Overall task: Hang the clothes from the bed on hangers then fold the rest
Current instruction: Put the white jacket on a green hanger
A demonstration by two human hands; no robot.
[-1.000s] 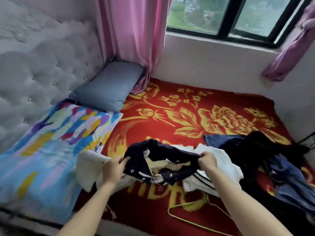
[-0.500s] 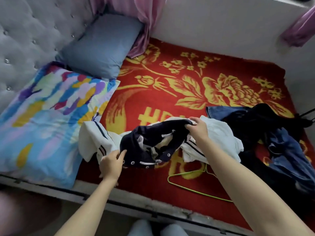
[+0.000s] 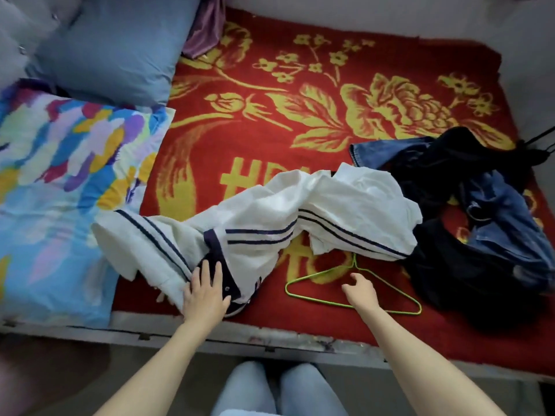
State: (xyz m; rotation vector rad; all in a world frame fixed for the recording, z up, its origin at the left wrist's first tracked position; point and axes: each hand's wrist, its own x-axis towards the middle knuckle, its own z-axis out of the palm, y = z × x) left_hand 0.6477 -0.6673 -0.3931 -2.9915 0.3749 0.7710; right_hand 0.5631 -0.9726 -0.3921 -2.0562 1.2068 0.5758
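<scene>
**Shirt laid down, hanger next**

The person stands at the foot edge of the bed, and the hanging step is only starting. The white sailor top (image 3: 270, 211), trimmed with navy stripes, lies crumpled across the red floral blanket (image 3: 270, 121), with one end over the corner of the colourful pillow (image 3: 60, 175) and the other touching the dark clothes pile (image 3: 480, 235).

The two hands are well apart. The left hand (image 3: 207, 292) lies flat, fingers straight, pinning the top's navy collar (image 3: 213, 247) to the blanket near the bed edge. The right hand (image 3: 360, 291) hovers over the green wire hanger (image 3: 355, 262), which lies flat on the blanket just beside the top's hem. Its fingers are loosely curled and not yet closed round the wire. I can't tell whether they touch it.

My guess is that the right hand wants the hanger by its neck, just below the hook. The wire is thin and lies flat on thick pile, so it needs pinching up, not scooping. After that the collar has to be opened. The top is bunched and partly twisted, so I expect the left hand must spread the neckline before a hanger shoulder can slip in.

The jeans (image 3: 504, 211) and black garments heaped on the right are untouched, so most of the task lies ahead.
</scene>
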